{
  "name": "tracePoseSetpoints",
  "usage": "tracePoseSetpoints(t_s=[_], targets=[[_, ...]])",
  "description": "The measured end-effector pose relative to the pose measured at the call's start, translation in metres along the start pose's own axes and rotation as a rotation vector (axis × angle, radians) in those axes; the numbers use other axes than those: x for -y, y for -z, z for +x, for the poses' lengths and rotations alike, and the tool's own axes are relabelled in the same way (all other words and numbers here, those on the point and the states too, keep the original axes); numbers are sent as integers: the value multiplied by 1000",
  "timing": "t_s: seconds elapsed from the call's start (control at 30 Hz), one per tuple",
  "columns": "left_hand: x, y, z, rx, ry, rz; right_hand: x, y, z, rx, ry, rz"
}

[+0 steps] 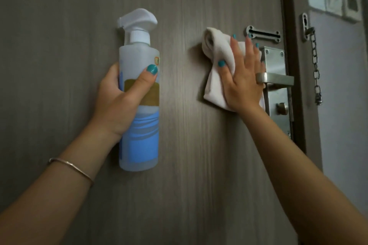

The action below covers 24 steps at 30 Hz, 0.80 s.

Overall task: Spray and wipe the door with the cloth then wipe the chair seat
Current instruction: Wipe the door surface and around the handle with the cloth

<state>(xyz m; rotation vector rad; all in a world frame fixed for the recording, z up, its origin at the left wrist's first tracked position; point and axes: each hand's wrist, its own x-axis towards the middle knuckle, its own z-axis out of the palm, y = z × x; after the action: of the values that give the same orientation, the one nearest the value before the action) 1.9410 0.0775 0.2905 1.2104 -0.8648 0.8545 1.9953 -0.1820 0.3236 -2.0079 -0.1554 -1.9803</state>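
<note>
A grey-brown wood-grain door (pixel 189 155) fills the view. My left hand (pixel 117 97) grips a clear spray bottle (pixel 140 125) with a white trigger head and a blue and gold label, held upright close to the door. My right hand (pixel 242 79) lies flat with spread fingers on a crumpled white cloth (pixel 214 61), pressing it against the door just left of the lock plate. The chair is not in view.
A metal lock plate (pixel 275 61) with a lever handle (pixel 278 78) sits right beside my right hand. Above it is a chain-latch slot (pixel 262 35). A door chain (pixel 315 65) hangs on the frame. The wall at far right carries switch plates (pixel 351 5).
</note>
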Motion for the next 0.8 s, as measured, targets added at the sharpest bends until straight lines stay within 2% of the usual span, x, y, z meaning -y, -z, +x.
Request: tracePoseSetpoints(t_s=[0.3,0.4,0.53,0.8], targets=[[1,3,1,42,-15,25,-9,-8,7,-116,-18,39],[3,2,2,-3,-25,27,-1,-8,-14,-107,-98,64],[3,-2,2,-31,-23,38,0,-6,-81,-150,-130,45],[6,-4,-7,-46,-18,33,-20,4,-290,-40,-248,39]])
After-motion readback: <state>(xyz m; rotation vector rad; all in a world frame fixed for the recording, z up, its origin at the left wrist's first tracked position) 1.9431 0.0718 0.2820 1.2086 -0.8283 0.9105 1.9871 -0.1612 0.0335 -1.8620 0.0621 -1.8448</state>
